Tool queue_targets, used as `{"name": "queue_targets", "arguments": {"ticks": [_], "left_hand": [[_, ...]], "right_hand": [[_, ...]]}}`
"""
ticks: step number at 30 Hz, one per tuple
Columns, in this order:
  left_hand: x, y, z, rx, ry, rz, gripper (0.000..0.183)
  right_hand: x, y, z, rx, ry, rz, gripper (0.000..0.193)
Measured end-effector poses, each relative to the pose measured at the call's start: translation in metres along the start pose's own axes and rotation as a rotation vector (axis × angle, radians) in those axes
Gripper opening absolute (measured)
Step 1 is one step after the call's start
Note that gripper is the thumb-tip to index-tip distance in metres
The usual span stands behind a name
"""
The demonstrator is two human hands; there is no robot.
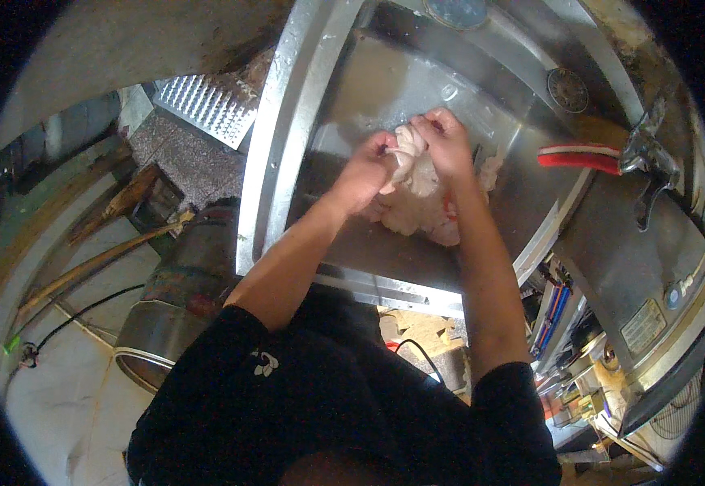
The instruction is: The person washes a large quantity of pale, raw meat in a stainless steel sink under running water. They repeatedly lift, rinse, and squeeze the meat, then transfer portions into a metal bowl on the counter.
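Over a metal sink (320, 130), my left hand (366, 172) and my right hand (444, 139) grip one pale, pinkish-white piece of raw meat (407, 147) between them. The fingers of each hand are closed round it, and the piece looks bunched and twisted. Just below, more pale raw meat (417, 206) lies in a heap on the sink's bottom, with some red patches near my right wrist. My forearms hide part of that heap. Its exact kind cannot be made out.
Right of the sink lies a red-handled tool (579, 156) with a metal head. A perforated metal plate (207, 105) is beyond the sink's left rim. A metal drum (182, 283) stands at lower left. Various tools (553, 316) crowd the lower right. A round drain (568, 89) shows at upper right.
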State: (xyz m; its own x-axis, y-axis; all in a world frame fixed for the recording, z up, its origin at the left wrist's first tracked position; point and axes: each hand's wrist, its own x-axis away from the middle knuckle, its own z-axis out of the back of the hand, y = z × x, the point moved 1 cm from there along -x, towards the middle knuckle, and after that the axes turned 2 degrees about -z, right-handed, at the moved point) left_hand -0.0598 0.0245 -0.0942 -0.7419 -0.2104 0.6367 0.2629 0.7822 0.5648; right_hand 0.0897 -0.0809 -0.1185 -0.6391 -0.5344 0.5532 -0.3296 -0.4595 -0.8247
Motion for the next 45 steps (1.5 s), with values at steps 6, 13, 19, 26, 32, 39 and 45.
{"name": "queue_targets", "arguments": {"ticks": [6,13,19,26,32,39,45], "left_hand": [[-0.013,-0.002,0.011,-0.492,0.148,-0.11,0.01],[-0.015,-0.021,-0.003,-0.792,0.394,-0.415,0.01],[0.002,-0.023,-0.024,-0.792,0.478,-0.413,0.014],[0.002,-0.027,-0.018,-0.772,0.235,-0.322,0.027],[-0.01,-0.018,-0.009,-0.467,0.263,-0.135,0.021],[-0.055,-0.028,0.018,-0.122,0.273,0.271,0.019],[-0.08,-0.034,0.017,-0.486,0.23,-0.043,0.025]], "right_hand": [[0.021,-0.013,-0.003,-0.053,-0.358,-0.009,0.027],[0.02,0.002,-0.014,-0.246,0.051,-0.135,0.019],[0.009,0.027,-0.028,-0.424,0.279,-0.172,0.019],[-0.01,0.037,-0.024,-0.391,0.302,-0.247,0.017],[-0.011,0.022,-0.029,0.385,0.281,-0.048,0.018],[0.004,0.013,-0.033,0.157,0.269,0.199,0.022],[0.003,0.016,-0.026,-0.28,0.301,-0.165,0.035]]}}
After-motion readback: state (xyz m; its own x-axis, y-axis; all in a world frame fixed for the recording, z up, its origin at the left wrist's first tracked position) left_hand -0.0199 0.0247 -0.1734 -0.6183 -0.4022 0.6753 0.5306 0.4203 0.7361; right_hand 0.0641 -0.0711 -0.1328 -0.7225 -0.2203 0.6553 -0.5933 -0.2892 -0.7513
